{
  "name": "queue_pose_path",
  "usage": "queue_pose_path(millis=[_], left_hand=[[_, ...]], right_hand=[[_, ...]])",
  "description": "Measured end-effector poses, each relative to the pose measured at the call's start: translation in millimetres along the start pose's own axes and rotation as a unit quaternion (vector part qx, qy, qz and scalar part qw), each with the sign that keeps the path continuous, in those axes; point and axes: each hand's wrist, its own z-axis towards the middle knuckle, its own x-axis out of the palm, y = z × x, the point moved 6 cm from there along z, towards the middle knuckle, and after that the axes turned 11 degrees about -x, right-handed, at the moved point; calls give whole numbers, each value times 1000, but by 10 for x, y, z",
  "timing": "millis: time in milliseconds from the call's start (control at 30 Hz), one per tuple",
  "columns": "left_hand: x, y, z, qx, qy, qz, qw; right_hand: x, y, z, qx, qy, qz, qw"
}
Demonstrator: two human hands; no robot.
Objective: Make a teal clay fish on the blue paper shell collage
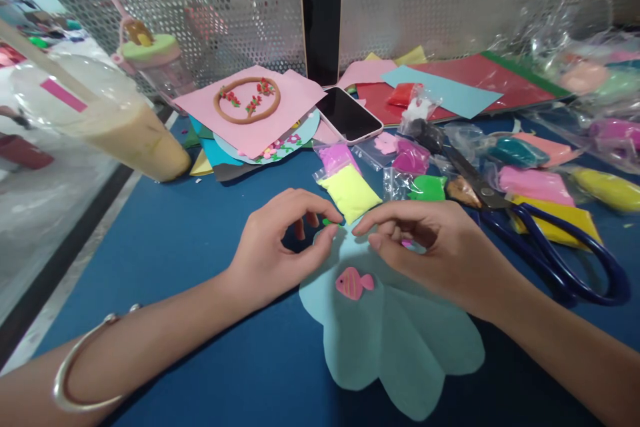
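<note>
A pale blue paper (350,347) with a scalloped edge and fold lines lies on the blue tabletop. On it sits a small pink clay fish (355,283) with yellowish stripes and a dark eye. Above the paper's upper part, my left hand (285,240) has thumb and forefinger closed around a tiny bit of green clay (327,221). My right hand (425,240) faces it, forefinger stretched toward the left fingertips and thumb slightly apart, with nothing visible between them. Something small and pink-purple shows partly behind the right fingers. A yellow clay packet (351,191) lies just beyond both hands.
Large blue-handled scissors (560,260) lie at right among several bagged clays (535,183). Two phones, one upright (321,30) and one flat (349,113), are at the back. A drink cup (135,133) stands left, near pink paper (200,103) bearing a brown clay ring.
</note>
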Motion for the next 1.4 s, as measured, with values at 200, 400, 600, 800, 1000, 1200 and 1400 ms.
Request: queue_pose_path(millis=[200,400,600,800,1000,1200,1400], left_hand=[[-5,31,9,-15,-2,1,1000],[-8,62,15,-17,-1,3,1000],[-4,58,22,-17,5,-12,1000],[5,85,36,-36,2,-8,999],[11,97,41,-33,9,-21,999],[15,109,39,-36,11,-19,999],[18,116,51,-39,13,-17,999]], right_hand=[[-134,-19,-4,6,-38,-27,999],[-422,-36,-104,72,-102,-104,987],[-562,-141,-296,94,-89,-153,980],[-531,-143,-310,36,-53,-192,979],[-489,-83,-301,-22,-12,-245,969],[-432,-101,-347,-32,19,-253,967],[-378,-135,-363,-44,28,-247,968]])
